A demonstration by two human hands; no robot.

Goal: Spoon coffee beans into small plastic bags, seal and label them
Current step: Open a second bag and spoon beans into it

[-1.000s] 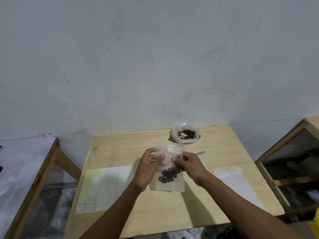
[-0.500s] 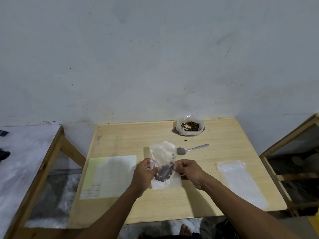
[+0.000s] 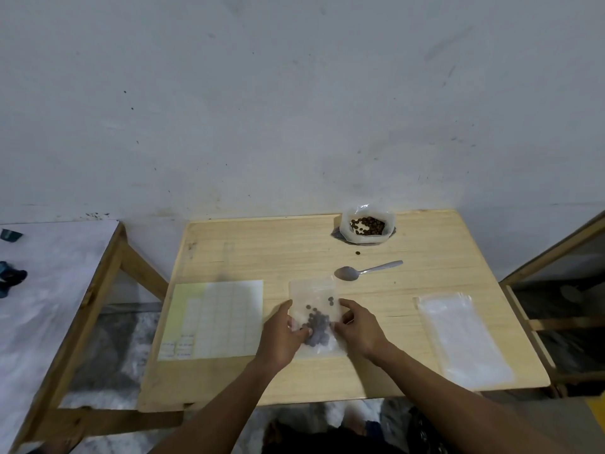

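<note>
- Lowered since earlier, the filled bag (image 3: 315, 317) lay flat on the table (image 3: 425, 257), likely for sealing.
- Left hand (image 3: 283, 332) and right hand (image 3: 358, 326) pinched its sides.
- Spoon (image 3: 366, 271) lay at one o'clock.

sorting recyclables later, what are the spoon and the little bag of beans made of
The spoon looks like metal with a grey, dull sheen. The small bag looks like thin clear plastic, slightly frosted: the beans show through it.

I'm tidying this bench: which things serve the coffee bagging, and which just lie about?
For the job: small bag with beans, held by left hand and right hand; bean container; spoon; label sheet; spare bags.

Lying about: stray bean; dark objects on the neighbouring table.
</note>
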